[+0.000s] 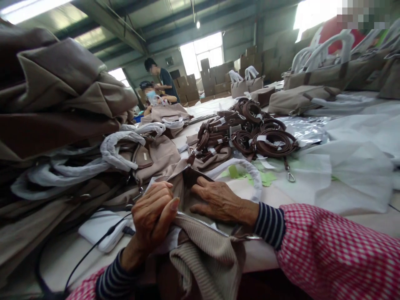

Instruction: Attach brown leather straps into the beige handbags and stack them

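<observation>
Taupe bag (208, 241), pink-checked sleeve (331, 246), perhaps navy-striped cuff (270, 225)

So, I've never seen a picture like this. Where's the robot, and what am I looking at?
There's no robot here, just a person's two bare hands. The single picture comes from a camera worn on the head, looking forward and down.

The left hand grips the edge of an open, ribbed beige bag beside its zipper. The right hand reaches into the opening; whether its fingers hold anything is hidden.

On the table beyond lie coiled brown straps and green scraps. To the left are a tall pile of bags and a white box near a black cable.
</observation>
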A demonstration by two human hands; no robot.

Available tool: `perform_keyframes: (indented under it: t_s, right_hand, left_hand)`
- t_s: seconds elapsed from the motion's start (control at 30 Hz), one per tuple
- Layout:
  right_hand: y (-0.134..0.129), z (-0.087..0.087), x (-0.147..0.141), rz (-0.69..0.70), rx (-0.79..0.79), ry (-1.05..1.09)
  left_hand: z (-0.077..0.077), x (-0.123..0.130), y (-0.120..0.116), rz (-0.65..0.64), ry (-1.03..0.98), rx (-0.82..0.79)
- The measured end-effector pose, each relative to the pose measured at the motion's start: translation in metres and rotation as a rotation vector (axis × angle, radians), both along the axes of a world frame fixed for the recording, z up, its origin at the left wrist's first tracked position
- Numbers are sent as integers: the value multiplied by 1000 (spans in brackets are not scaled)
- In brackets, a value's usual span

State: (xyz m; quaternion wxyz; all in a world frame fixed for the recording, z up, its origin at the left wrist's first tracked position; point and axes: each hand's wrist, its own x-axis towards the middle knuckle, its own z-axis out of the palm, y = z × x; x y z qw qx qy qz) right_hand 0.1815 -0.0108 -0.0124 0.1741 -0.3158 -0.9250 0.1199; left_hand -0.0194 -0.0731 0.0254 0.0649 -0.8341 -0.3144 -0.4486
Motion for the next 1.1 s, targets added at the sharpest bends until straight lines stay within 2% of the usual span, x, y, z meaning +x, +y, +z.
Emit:
perform_keyframes:
  t_s: [0.2, 0.37, 0.47, 0.57, 0.67, 0.83, 0.97, 1.1]
  right_hand:
    - [0, -2, -1, 74, 76, 30]
    - [0, -4, 0, 111, 15, 101]
    - [2, -2, 0, 68, -93, 201]
    - [10, 2, -7, -44, -193, 268]
    - [22, 5, -21, -109, -207, 249]
    - [36, 1, -38, -103, -229, 285]
    - [34, 1, -32, -52, -374, 414]
    - [25, 13, -23, 17, -660, 453]
  left_hand:
    - [-13, 6, 5, -24, -109, 17]
    - [-15, 4, 3, -16, -140, 1]
    - [-16, 5, 2, -3, -160, -27]
    - [-17, 6, 2, -5, -180, -74]
    - [-20, 5, 2, -26, -193, -90]
    - [-18, 5, -1, -23, -197, -86]
    - [-15, 6, 0, -26, -159, -86]
    - [-16, 6, 4, -1, -108, -48]
